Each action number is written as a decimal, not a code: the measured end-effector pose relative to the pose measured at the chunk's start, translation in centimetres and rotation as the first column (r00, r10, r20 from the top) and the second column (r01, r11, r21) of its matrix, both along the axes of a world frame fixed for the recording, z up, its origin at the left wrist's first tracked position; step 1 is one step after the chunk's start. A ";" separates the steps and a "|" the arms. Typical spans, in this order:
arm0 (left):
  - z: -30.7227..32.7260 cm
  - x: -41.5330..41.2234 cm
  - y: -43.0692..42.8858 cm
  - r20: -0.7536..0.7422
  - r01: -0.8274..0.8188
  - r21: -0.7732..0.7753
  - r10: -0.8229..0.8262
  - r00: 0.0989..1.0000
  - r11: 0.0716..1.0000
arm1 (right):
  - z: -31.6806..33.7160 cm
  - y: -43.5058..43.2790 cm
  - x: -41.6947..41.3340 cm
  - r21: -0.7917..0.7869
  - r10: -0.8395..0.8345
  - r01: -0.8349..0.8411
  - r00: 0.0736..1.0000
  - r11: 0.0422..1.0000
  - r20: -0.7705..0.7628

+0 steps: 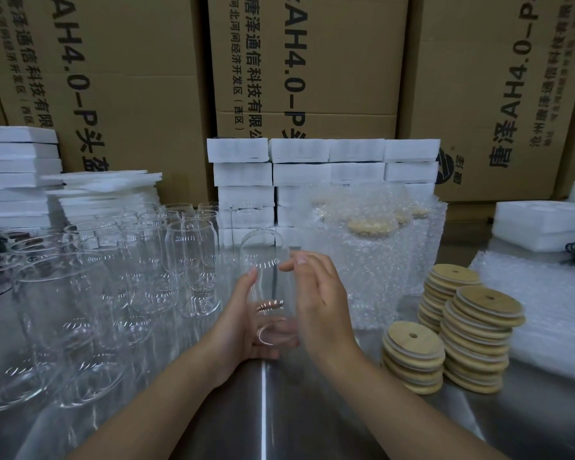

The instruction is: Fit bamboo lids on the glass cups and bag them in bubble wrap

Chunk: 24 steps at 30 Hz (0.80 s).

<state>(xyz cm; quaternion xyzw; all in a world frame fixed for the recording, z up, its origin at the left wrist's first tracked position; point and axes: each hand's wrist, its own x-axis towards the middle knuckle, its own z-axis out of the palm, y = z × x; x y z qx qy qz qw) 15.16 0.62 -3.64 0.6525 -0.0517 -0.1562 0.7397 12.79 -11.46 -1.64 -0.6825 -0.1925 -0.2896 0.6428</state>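
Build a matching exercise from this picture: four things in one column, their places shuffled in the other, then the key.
Things
1. held glass cup
2. bamboo lids
3. empty glass cups
4. bubble-wrapped cups

Places
A. crowded together, left of the left hand
B. in stacks, right of the right hand
C. between the two hands
D. upright behind the right hand, in front of the foam blocks

Pairs: 1-C, 2-B, 3-A, 4-D
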 end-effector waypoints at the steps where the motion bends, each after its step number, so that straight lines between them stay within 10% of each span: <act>1: 0.0 0.0 0.1 -0.020 0.017 -0.024 -0.017 1.000 1.000 | 0.0 0.0 0.0 -0.004 -0.002 0.002 1.000 1.000 0.010; 10: -0.1 0.3 0.7 -0.177 0.090 -0.280 -0.144 0.974 0.956 | -0.3 0.3 -0.6 -0.192 0.044 -0.019 0.991 0.981 0.126; 24: 0.1 -0.4 1.0 -0.199 0.303 -0.273 -0.361 0.911 0.913 | -0.1 0.0 -0.8 -0.374 -0.037 0.119 0.975 0.920 0.219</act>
